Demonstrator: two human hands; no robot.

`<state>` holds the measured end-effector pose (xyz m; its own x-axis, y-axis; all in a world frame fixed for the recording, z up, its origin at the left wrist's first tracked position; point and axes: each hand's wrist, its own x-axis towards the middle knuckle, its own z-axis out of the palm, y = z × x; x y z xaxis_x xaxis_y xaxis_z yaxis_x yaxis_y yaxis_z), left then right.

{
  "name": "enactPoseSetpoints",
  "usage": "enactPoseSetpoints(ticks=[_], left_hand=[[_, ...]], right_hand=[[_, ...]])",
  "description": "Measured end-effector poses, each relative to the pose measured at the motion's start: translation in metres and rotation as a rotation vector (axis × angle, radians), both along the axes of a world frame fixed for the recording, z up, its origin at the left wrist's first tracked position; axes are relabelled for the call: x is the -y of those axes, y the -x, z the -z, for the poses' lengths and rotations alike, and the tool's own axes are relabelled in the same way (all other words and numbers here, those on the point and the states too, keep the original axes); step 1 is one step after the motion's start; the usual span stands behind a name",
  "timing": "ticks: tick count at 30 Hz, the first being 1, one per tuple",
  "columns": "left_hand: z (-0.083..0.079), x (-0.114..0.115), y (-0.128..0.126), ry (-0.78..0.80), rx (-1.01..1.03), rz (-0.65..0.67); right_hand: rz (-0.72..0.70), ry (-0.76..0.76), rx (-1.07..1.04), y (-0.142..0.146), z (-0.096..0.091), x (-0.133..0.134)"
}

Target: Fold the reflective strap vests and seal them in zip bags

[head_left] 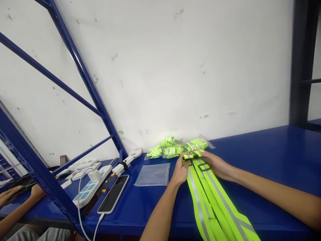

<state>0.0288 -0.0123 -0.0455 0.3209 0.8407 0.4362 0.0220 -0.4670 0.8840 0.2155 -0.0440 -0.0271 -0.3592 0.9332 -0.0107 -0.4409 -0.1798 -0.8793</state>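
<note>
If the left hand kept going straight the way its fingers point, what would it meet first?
Probably the bagged yellow-green bundles by the wall. The left hand grips the folded end of the reflective straps, fingers pointing away from the person toward that pile; how far off it lies is hard to judge.

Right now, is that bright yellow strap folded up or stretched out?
Mostly stretched out: the strap runs long across the blue table; only its far end is being folded by both hands.

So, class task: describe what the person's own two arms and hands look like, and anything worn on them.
Both arms are bare from the frame edge to the fingertips: no sleeves, gloves, watch, bracelet or rings show. The left hand and right hand are slim, with long forearms. No cables or markings appear on either.
</note>
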Motion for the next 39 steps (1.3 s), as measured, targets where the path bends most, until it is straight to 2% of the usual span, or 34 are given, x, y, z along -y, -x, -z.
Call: enactPoseSetpoints(ticks=[2,5,8,11,14,16,19,23,25,28,30,33,36,39], left_hand=[[-0.004,0.006,0.002,0.083,-0.003,0.098],[-0.005,0.008,0.001,0.304,0.092,0.277],[0.0,0.001,0.0,0.446,0.193,0.272],[0.005,-0.005,0.0,0.546,0.199,0.249],[0.001,-0.005,0.002,0.626,0.165,0.336],[-0.004,-0.001,0.003,0.65,0.145,0.338],[-0.008,0.003,0.003,0.631,0.092,0.276],[-0.005,0.003,0.004,0.561,0.096,0.279],[-0.003,0.0,0.006,0.482,0.129,0.247],[-0.003,-0.004,0.008,0.285,0.091,0.121],[-0.005,-0.004,0.009,0.155,0.013,0.069],[-0.007,-0.001,0.007,0.032,-0.086,0.071],[-0.005,-0.001,0.003,0.028,-0.049,0.022],[-0.001,-0.003,-0.002,0.158,0.113,-0.055]], right_hand=[[0.058,-0.046,-0.014,-0.001,0.003,-0.003],[0.087,-0.097,-0.02,-0.002,0.007,-0.008],[0.109,-0.174,0.041,-0.002,0.007,-0.01],[0.143,-0.276,0.14,-0.001,0.005,-0.011],[0.196,-0.313,0.193,-0.003,0.005,-0.012],[0.206,-0.339,0.226,-0.005,0.008,-0.014],[0.199,-0.372,0.276,-0.006,0.015,-0.016],[0.146,-0.284,0.207,-0.004,0.016,-0.015],[0.066,-0.229,0.086,-0.004,0.012,-0.011],[-0.034,-0.14,-0.034,-0.006,0.004,-0.005],[-0.049,-0.082,0.02,-0.006,0.002,-0.003],[-0.054,-0.022,0.192,-0.006,0.006,-0.005],[-0.005,-0.044,0.226,-0.005,0.011,-0.009],[0.106,-0.154,0.144,-0.003,0.011,-0.011]])
